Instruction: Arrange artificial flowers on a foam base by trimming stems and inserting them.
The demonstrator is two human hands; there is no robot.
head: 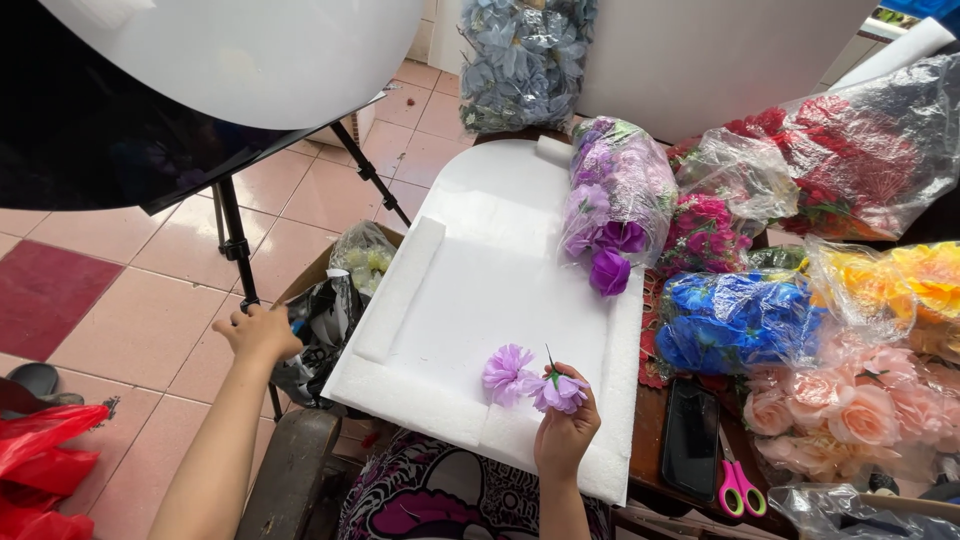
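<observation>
R hand (pixel 566 430) sits at the near edge of the white foam sheet (pixel 480 290), fingers pinched on a small lilac fabric flower head (pixel 559 392) w/ a short green stem poking up. A second, pinker-lilac fabric flower head (pixel 508 371) lies flat on the foam just left of it — touching or nearly so, can't tell which. L hand (pixel 261 333) is out past the foam's left edge, closed over dark crinkled plastic at the rim of a brown cardboard box (pixel 318 268); what exactly it grips is hidden.

Open room: middle of the foam is bare from the two flowers up to the rounded far edge. A raised foam strip (pixel 400 290) runs along the left side. Right side is crowded — clear bag of purple fabric flowers (pixel 618 195) lies on the foam's far-right corner, one purple rose (pixel 609 271) spilled out onto the foam. Beyond the right edge: bags of blue (pixel 735 320), pink-red (pixel 705 232), red (pixel 850 160), yellow (pixel 890 285) and peach (pixel 850 410) fabric flowers, packed close. Black phone (pixel 692 438) and pink-handled scissors (pixel 740 488) lie on the wooden table near R wrist. Black light stand (pixel 235 240) stands on the tiled floor, left.
</observation>
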